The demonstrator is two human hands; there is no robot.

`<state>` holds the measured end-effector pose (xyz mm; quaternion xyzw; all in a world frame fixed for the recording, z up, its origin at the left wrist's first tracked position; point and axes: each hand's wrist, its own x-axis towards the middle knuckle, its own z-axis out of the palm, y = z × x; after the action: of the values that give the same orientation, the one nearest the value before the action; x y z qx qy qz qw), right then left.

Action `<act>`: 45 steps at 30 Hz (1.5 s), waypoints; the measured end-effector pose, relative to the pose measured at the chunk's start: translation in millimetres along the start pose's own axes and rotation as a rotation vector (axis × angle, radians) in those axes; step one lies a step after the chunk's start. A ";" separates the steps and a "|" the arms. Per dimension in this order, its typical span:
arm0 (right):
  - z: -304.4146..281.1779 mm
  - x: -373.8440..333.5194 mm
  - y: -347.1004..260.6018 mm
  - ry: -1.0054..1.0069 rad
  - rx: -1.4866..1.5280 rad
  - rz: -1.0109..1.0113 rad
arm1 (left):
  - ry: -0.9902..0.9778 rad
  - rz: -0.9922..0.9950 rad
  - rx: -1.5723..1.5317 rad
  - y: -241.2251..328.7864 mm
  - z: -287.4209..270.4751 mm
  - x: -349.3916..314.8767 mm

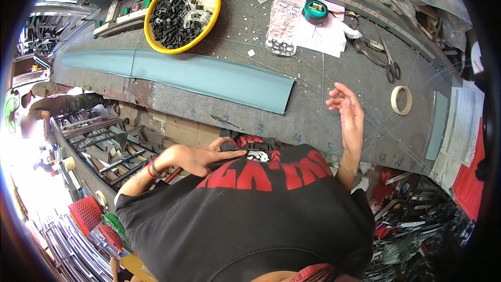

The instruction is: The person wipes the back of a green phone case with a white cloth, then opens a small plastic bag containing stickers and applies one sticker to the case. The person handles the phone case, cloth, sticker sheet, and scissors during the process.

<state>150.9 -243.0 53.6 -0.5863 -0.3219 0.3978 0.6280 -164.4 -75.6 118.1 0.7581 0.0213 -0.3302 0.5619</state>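
Observation:
My left hand (201,159) is in front of my dark shirt, below the table's near edge, with its fingers apart and nothing visible in them. Raised over the right part of the table is my right hand (348,115), fingers loosely bent and spread, holding nothing I can see. A long stack of blue-green pleated sheet (214,79) lies along the table, its squared right end left of my right hand. Thin, pale threads cross the tabletop near that hand. A roll of cream tape (401,100) and black-handled scissors (390,65) lie farther right.
On the grey table (240,26) stands a yellow-rimmed basin (150,27) of small black and clear parts. A green tape measure (315,11) rests on papers beside a clear parts box (282,28). Metal profiles fill a rack at left; another person (52,107) bends beyond it.

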 end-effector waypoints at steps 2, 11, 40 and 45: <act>-5.9 -1.9 -3.0 0.023 0.025 -0.016 | -0.031 0.156 -0.017 3.3 -27.8 -2.5; 13.3 -2.9 -4.4 -0.323 -0.180 0.004 | 0.356 0.527 -1.262 43.9 -75.2 43.2; 82.5 -95.5 52.1 0.312 -0.753 -0.284 | -0.195 -0.234 -0.428 11.6 -39.8 120.8; 83.8 -96.5 48.1 0.339 -0.794 -0.207 | -0.170 -0.218 -0.509 11.3 -40.8 115.7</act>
<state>26.1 -287.6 20.7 -0.8038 -0.3992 0.0766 0.4343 -50.0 -83.7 73.1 0.5556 0.1378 -0.4350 0.6950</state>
